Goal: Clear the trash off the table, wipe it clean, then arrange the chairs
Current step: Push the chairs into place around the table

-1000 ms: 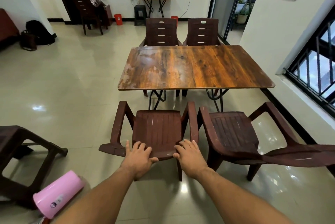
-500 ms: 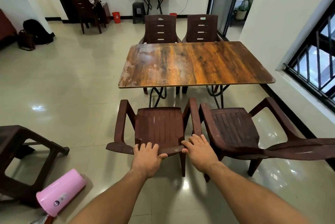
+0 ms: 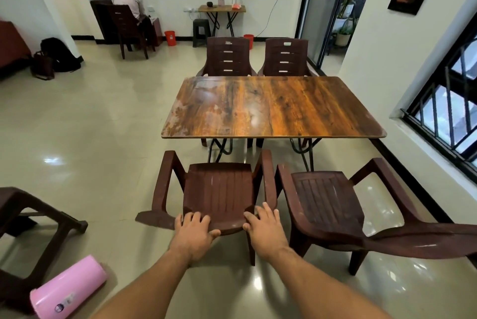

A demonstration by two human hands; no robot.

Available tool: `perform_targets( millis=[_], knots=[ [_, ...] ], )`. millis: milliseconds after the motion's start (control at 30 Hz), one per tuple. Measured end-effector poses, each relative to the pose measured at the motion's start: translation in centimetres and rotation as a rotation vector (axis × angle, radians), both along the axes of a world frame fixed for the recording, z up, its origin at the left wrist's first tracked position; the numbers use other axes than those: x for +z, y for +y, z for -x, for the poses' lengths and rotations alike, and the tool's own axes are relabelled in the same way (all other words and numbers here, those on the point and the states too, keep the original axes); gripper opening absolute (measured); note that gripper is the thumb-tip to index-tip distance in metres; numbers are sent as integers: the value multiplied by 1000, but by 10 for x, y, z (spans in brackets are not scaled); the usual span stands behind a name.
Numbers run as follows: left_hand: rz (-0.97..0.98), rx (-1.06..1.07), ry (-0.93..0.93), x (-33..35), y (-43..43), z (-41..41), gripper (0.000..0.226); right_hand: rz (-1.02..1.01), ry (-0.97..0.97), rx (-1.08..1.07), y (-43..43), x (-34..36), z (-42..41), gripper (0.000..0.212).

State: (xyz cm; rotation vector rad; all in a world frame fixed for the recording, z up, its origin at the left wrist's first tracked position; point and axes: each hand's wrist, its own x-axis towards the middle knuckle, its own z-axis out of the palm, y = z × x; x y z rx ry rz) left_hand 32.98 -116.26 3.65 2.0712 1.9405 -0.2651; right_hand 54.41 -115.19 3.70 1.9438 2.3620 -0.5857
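The wooden table [image 3: 273,109] has a bare top with pale worn patches at its left end. A dark brown plastic armchair [image 3: 219,189] stands just short of the table's near edge, facing it. My left hand [image 3: 193,233] and my right hand [image 3: 265,231] hold the top rim of its backrest, fingers over the rim and thumbs on the near side. A second armchair [image 3: 325,200] stands close on its right, angled outward. Two more chairs [image 3: 227,57] [image 3: 285,57] are pushed in at the far side.
A pink cylinder [image 3: 67,290] lies on the floor at lower left beside an overturned brown chair [image 3: 31,218]. A barred window [image 3: 449,112] and wall run along the right. A person [image 3: 126,1] sits at the back wall; red bins [image 3: 169,37] stand there.
Both hands have moved forward with the chair's backrest, and the chair has slid closer to the table's near edge. The other chairs have not moved.
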Motion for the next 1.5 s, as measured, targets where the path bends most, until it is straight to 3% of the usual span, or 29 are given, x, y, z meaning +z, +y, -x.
perform_targets(
  millis=[133, 300, 533, 667, 967, 1167, 1300, 1500],
  knots=[
    [-18, 45, 2, 6, 0, -19, 65, 17, 36, 77, 14, 8, -21, 46],
    [-229, -57, -51, 12, 21, -114, 84, -75, 40, 180, 30, 9, -103, 52],
    [-256, -379, -128, -3, 40, -304, 72, -76, -77, 147, 41, -10, -273, 51],
    [-193, -482, -204, -23, 23, -401, 66, -28, -187, 123, 24, -11, -379, 68],
    [-148, -524, -58, -9, 26, -423, 67, -437, -40, 278, -16, -15, -448, 48],
    [-208, -419, -46, -8, 25, -420, 61, -452, -97, 430, -10, -25, -444, 51],
    [-255, -304, -31, 0, 41, -417, 58, -423, -139, 411, 15, -9, -437, 51],
    [-227, -217, -32, 3, 35, -453, 49, -330, -140, 266, 27, -12, -430, 71]
  ],
)
